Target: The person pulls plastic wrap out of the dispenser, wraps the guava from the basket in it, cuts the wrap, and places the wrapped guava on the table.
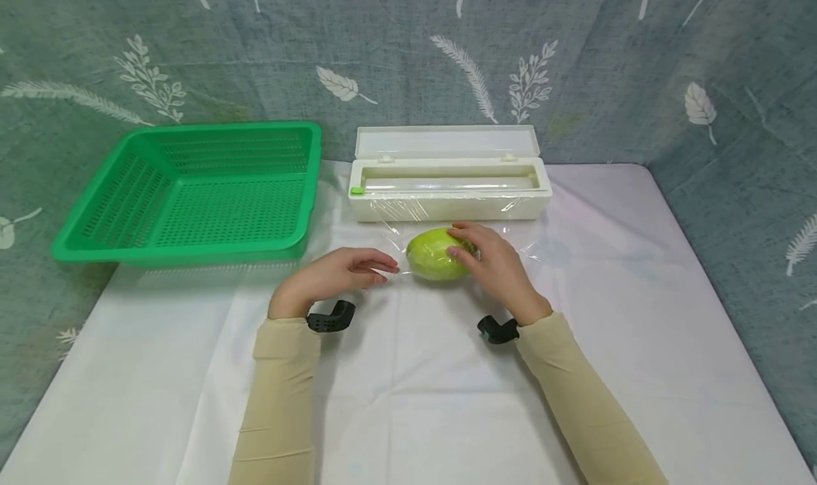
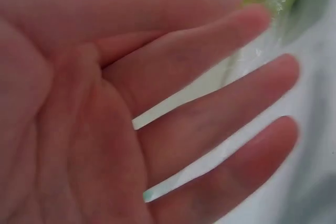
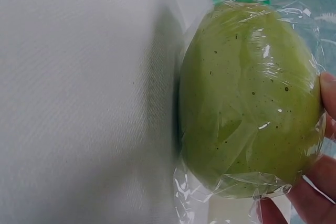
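A yellow-green, speckled fruit, mango-like in shape (image 1: 430, 255), lies on the white cloth inside clear cling film. My right hand (image 1: 494, 261) holds its right end, thumb on the near side and fingers over the top. In the right wrist view, film (image 3: 262, 182) clings to the fruit and bunches near those fingertips. To the fruit's left is my left hand (image 1: 345, 272), its fingertips at a loose tail of film. Its fingers look fairly straight and spread in the left wrist view. Whether the film lies between its thumb and index finger is unclear.
Behind the fruit stands a white cling film box (image 1: 447, 208) with its lid raised, a roll inside and a green slider at its left end. Film hangs over its front. A green slotted basket (image 1: 185, 251) sits at the left. Patterned grey-green fabric (image 1: 408, 52) rises behind.
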`<state>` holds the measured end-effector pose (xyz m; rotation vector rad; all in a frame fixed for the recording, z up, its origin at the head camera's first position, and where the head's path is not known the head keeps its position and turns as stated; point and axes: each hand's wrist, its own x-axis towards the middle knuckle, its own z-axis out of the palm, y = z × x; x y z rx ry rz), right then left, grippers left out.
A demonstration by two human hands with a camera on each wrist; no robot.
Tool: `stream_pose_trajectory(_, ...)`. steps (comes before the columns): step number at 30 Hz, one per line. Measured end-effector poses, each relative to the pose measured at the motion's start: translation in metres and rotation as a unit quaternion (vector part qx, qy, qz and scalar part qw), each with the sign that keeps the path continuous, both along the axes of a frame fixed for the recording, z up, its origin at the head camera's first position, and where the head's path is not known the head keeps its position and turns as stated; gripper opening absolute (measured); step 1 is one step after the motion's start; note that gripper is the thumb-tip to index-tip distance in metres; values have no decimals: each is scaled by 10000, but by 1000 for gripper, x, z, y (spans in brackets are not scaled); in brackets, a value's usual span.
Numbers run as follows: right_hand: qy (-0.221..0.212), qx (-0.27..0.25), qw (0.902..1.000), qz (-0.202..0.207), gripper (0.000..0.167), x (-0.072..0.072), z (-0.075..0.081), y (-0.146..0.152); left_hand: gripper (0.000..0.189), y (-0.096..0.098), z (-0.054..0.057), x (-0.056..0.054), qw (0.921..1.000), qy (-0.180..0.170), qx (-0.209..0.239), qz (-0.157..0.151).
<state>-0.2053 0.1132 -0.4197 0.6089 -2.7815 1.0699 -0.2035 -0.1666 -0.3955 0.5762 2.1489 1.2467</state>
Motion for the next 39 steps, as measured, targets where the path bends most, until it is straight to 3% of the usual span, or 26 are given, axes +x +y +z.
stream_pose_trajectory(4,43,19,10000,3,41,0,1,-1,25,3,-2,-2,9991,307,-1,298)
stream_pose_trajectory(6,64,23,10000,3,41,1,0,-1,19,3,-9,-5,9974,467,-56,550)
stream_pose_trajectory(10,88,16,10000,10,40,1,-1,-1,8,8,-10,-7,9909,763,-135,1101)
stream_pose_trajectory(14,85,-19,10000,48,41,-1,-2,0,9,13,-13,-11,9828,951,163,1575)
stream_pose_trajectory(21,94,-80,9999,87,39,-1,-2,1,15,31,-24,-17,9707,815,981,2037)
stream_pose_trajectory(25,146,-148,9996,172,38,-1,-1,2,14,45,-29,-19,9575,754,1168,2527)
stream_pose_trajectory(29,207,-170,9994,228,38,-1,-1,2,15,59,-35,-20,9391,581,1314,3120)
stream_pose_trajectory(33,280,-129,9992,254,38,-1,-1,2,17,69,-41,-22,9247,554,1317,3527)
stream_pose_trajectory(39,288,-134,9991,278,37,0,0,2,18,76,-49,-24,9188,611,1124,3734)
